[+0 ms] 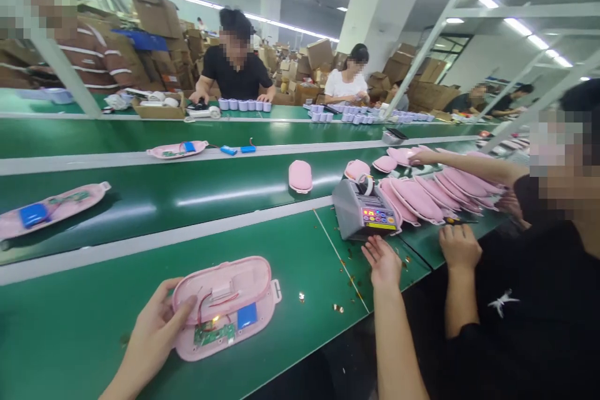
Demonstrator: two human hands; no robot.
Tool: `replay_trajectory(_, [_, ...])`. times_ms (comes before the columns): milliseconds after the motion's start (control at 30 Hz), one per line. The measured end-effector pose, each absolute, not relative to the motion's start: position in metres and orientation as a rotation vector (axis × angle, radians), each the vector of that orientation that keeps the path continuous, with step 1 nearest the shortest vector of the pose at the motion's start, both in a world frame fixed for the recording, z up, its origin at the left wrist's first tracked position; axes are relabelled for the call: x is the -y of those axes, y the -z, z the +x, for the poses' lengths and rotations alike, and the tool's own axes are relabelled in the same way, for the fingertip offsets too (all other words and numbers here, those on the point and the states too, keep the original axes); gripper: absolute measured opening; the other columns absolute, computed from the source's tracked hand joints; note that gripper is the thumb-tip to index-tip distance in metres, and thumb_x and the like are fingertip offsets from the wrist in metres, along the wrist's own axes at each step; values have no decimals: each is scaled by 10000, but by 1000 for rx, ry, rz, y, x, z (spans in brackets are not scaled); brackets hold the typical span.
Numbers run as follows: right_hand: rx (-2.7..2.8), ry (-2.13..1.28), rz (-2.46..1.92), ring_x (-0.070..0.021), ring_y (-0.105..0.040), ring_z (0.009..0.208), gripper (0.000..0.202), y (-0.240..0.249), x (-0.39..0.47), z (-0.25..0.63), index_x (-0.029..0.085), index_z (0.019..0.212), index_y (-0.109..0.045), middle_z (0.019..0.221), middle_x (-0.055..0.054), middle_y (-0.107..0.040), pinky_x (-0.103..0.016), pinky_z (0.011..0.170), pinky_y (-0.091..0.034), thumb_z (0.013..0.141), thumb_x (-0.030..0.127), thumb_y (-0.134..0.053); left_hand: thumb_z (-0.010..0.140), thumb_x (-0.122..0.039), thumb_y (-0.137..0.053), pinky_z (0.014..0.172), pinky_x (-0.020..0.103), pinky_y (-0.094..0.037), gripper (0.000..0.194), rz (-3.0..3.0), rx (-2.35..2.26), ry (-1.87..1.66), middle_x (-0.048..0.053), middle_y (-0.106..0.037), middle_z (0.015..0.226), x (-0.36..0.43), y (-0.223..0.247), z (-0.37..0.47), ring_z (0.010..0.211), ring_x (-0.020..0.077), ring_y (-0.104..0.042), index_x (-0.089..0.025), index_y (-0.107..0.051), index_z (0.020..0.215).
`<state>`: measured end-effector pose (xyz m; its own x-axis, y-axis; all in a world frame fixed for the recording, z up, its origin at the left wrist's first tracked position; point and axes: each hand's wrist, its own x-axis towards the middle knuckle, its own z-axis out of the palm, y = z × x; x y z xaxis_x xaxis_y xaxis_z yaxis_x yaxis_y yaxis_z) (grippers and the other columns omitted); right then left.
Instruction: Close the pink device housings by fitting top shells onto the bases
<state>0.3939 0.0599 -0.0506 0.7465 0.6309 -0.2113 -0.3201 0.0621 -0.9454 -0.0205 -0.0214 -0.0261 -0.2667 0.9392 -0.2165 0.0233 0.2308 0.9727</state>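
My left hand (157, 331) is closed on the left end of a pink plastic casing (255, 275), thumb on top. Its upper shell lies over the lower shell, shifted so that a green circuit board (213, 334), a blue battery (247, 315) and thin red and dark wires show. My right hand (384, 260) reaches to the front of a grey tape dispenser (359, 209) with a lit red display. The fingers are stretched out and slightly apart, just below the machine's front edge; nothing is visible in them.
Pink casings (422, 197) are stacked right of the dispenser. A co-worker in black (525, 300) sits close by at the right, one fist on the bench. An opened casing (60, 206) and a closed one (300, 176) lie on the belt. Small tape scraps (337, 308) dot the green bench.
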Motion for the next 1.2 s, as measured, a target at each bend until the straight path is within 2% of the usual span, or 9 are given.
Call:
replay_trajectory(100, [275, -683, -1350, -125, -595, 589, 360, 41, -45, 386, 159, 778, -554, 687, 3, -618, -275, 579, -569, 534, 337, -751, 672, -517, -772, 479, 215, -486, 511, 999, -1487, -1205, -2, -686, 666, 23, 26, -22, 547, 165, -629, -169, -558, 979])
replay_trajectory(167, [393, -638, -1340, -119, -587, 590, 376, 29, -39, 366, 155, 780, -563, 694, 5, -614, -266, 592, -559, 543, 352, -778, 710, -471, -741, 511, 216, -484, 450, 997, -1412, -1190, 7, -689, 682, 23, 26, -24, 583, 165, -638, -157, -559, 975])
replay_trajectory(267, [980, -674, -1253, -166, -637, 736, 319, 2, -34, 305, 152, 831, -621, 824, -52, -658, -306, 699, -561, 706, 410, -760, 749, -401, -707, 563, 234, -502, 382, 947, -1325, -1213, 25, -703, 740, 22, 29, -27, 625, 163, -648, -145, -562, 994])
replay_trajectory(367, [1794, -786, -1003, -203, -625, 962, 213, -21, -35, 224, 183, 862, -627, 1007, -79, -656, -341, 839, -523, 911, 386, -584, 746, -330, -703, 622, 244, -521, 363, 933, -1255, -1238, 35, -710, 798, 23, 33, -28, 674, 158, -657, -125, -597, 1026])
replay_trajectory(500, [2486, -773, -822, -194, -568, 1072, 206, -22, -49, 149, 205, 883, -575, 1150, -62, -594, -349, 894, -479, 984, 308, -428, 759, -263, -673, 756, 284, -544, 372, 940, -1125, -1263, 73, -725, 968, 24, 37, -29, 826, 184, -682, -106, -642, 1095])
replay_trajectory(667, [2763, -583, -813, -207, -559, 1051, 201, -7, -60, 132, 193, 863, -541, 1164, -77, -574, -359, 858, -478, 981, 266, -396, 767, -171, -608, 682, 241, -513, 337, 937, -1081, -1295, 51, -712, 875, 24, 44, -32, 742, 151, -658, -88, -655, 1090])
replay_trajectory(967, [2676, -186, -840, -182, -575, 894, 176, 4, -50, 123, 198, 779, -566, 979, -41, -638, -273, 616, -400, 911, 274, -479, 772, -112, -547, 689, 244, -500, 376, 1057, -1094, -1320, 63, -703, 912, 25, 48, -32, 768, 158, -634, -83, -663, 1129])
replay_trajectory(1100, [2680, -177, -1148, -173, -562, 699, 220, -4, -58, 121, 211, 642, -551, 750, -8, -628, -273, 554, -323, 795, 357, -612, 769, -133, -572, 684, 243, -499, 333, 1083, -1132, -1333, 65, -690, 890, 29, 52, -32, 793, 175, -635, -89, -664, 1086])
replay_trajectory(1200, [2645, -326, -1394, -159, -526, 564, 270, -12, -68, 126, 221, 677, -535, 613, 27, -581, -264, 527, -296, 712, 447, -679, 757, -129, -569, 667, 237, -492, 284, 1095, -1211, -1361, 49, -680, 861, 33, 54, -30, 778, 170, -631, -104, -653, 1027])
